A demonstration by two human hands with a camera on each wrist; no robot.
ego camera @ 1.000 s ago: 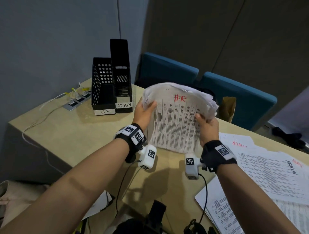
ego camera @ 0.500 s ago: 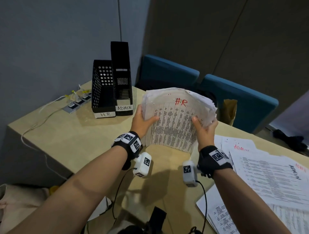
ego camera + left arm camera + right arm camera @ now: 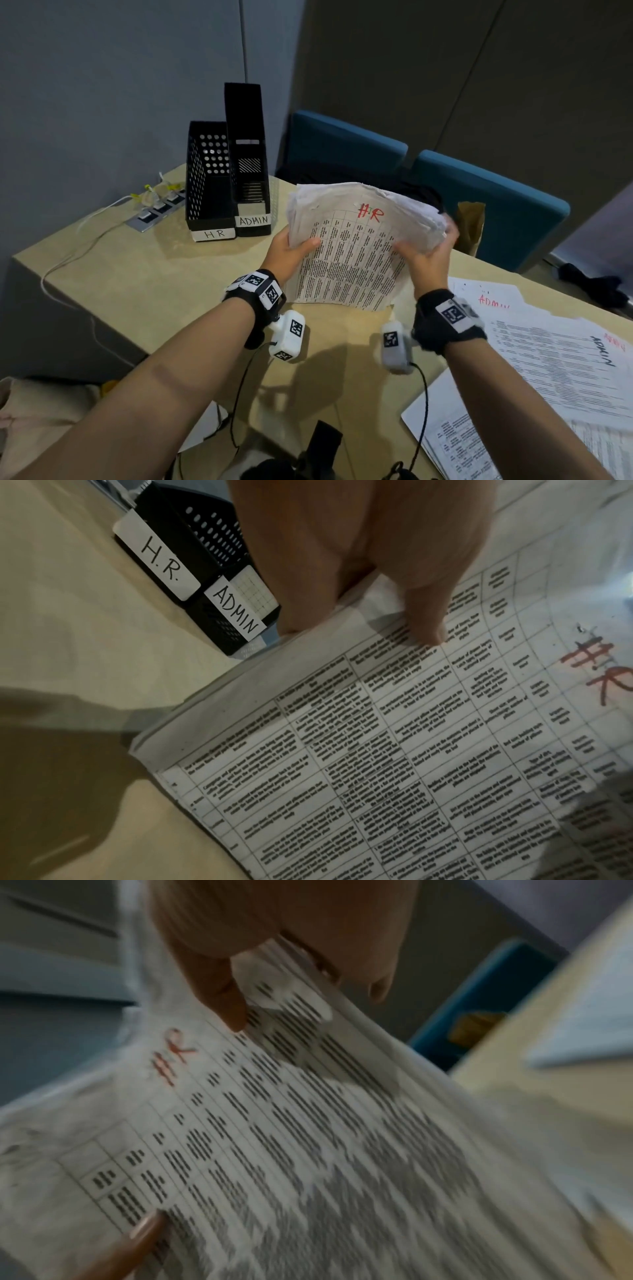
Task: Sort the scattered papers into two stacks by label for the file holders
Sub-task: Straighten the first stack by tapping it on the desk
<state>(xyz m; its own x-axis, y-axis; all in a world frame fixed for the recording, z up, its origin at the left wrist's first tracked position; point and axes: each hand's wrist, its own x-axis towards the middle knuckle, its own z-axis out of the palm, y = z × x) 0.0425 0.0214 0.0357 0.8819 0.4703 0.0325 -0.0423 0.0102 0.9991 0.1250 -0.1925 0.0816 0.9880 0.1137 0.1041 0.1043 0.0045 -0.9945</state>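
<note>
HR stack (image 3: 349, 260): upright, bottom edge near surface (image 3: 137, 274), likely to square it.
Left hand (image 3: 286, 251): fingers gripping its side.
Right hand (image 3: 428, 255): fingers gripping its side.

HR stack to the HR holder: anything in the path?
Nothing visible. Left hand and right hand hold the HR stack upright on the table. The HR holder stands back left beside the ADMIN holder, with only bare tabletop between stack and holder.
</note>
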